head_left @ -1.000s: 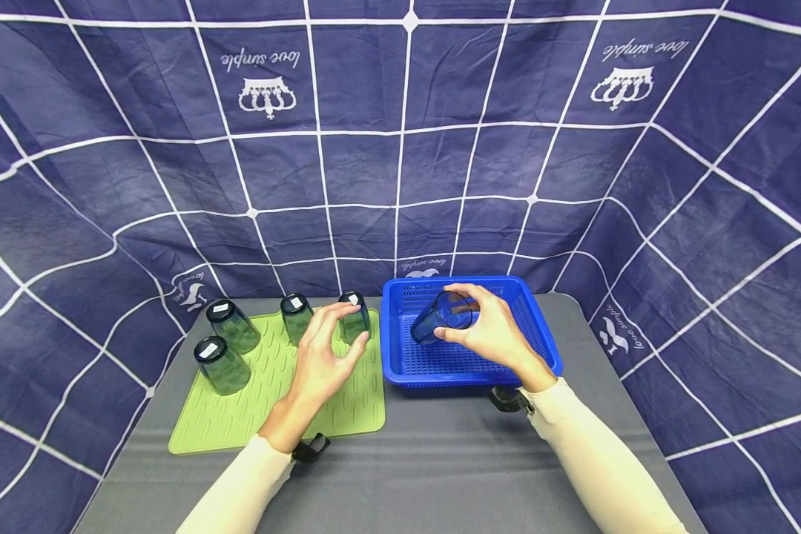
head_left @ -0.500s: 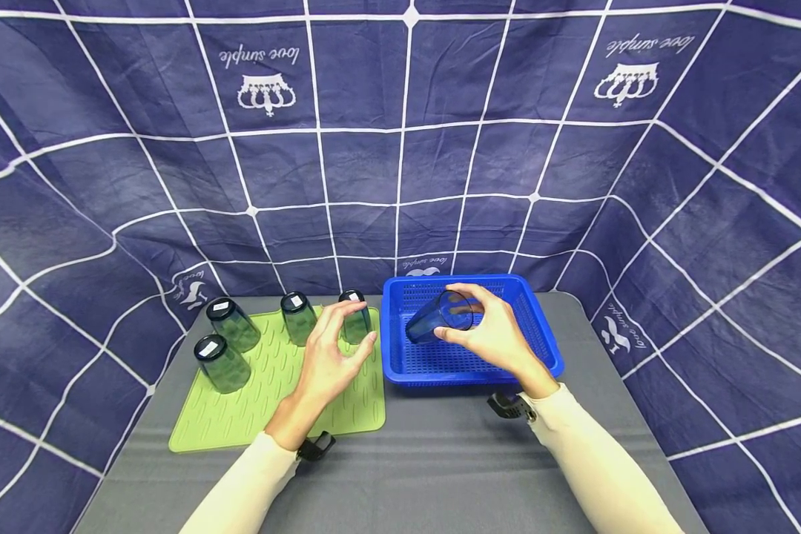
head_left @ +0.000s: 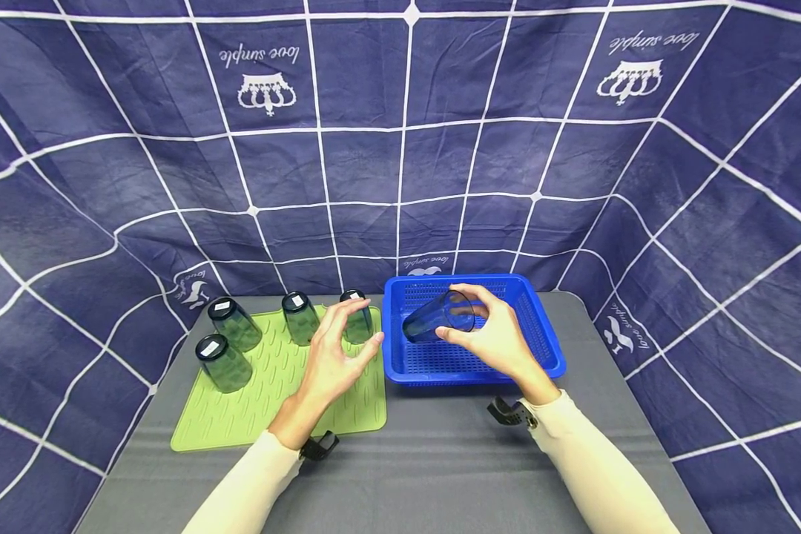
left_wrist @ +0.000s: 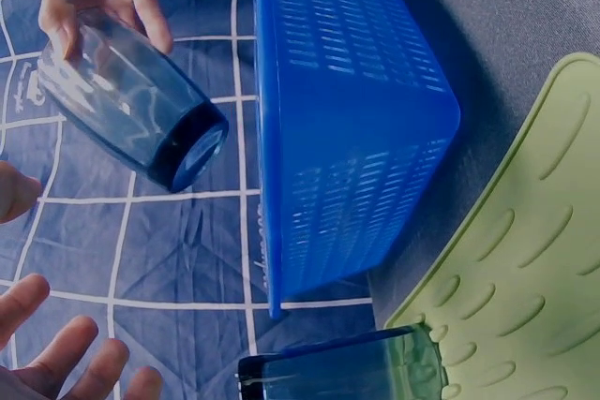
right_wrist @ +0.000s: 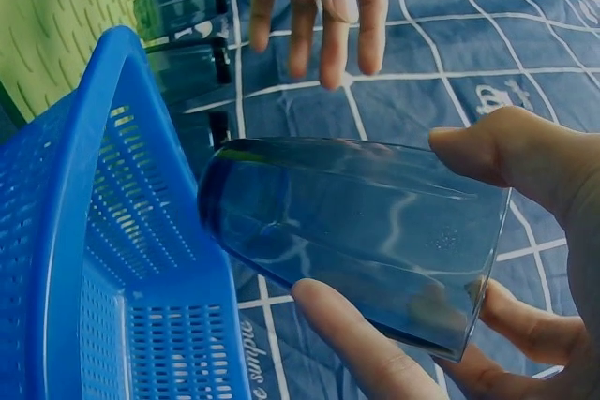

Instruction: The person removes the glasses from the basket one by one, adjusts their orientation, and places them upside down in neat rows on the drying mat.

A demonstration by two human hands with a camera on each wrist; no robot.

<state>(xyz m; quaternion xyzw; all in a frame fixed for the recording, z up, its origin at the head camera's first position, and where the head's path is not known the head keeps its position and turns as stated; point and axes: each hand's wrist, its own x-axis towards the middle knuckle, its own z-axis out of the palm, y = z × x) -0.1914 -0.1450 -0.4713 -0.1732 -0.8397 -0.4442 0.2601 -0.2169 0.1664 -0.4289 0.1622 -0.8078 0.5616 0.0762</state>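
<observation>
Over the blue plastic basket (head_left: 474, 378), my right hand (head_left: 497, 337) grips a clear blue drinking glass (head_left: 430, 319) near its rim, between thumb and fingers. The glass is tilted, its dark base pointing left and its mouth toward the right hand. In the right wrist view the glass (right_wrist: 347, 231) shows nothing inside. My left hand (head_left: 334, 363) hovers over the green mat (head_left: 287, 415), thumb and fingers spread apart and holding nothing. Just behind those fingers, an upside-down glass (head_left: 358, 326) stands on the mat's right end; the fingers partly cover it.
Several more upside-down glasses stand on the mat: one at the back middle (head_left: 300, 322), one at the back left (head_left: 236, 330) and one at the front left (head_left: 225, 367). A grey cloth (head_left: 427, 460) covers the table. Blue checked fabric (head_left: 374, 170) hangs behind and at the sides.
The glass in my right hand has tilted further over, its base swinging left. My left hand has drifted slightly right, toward the basket.
</observation>
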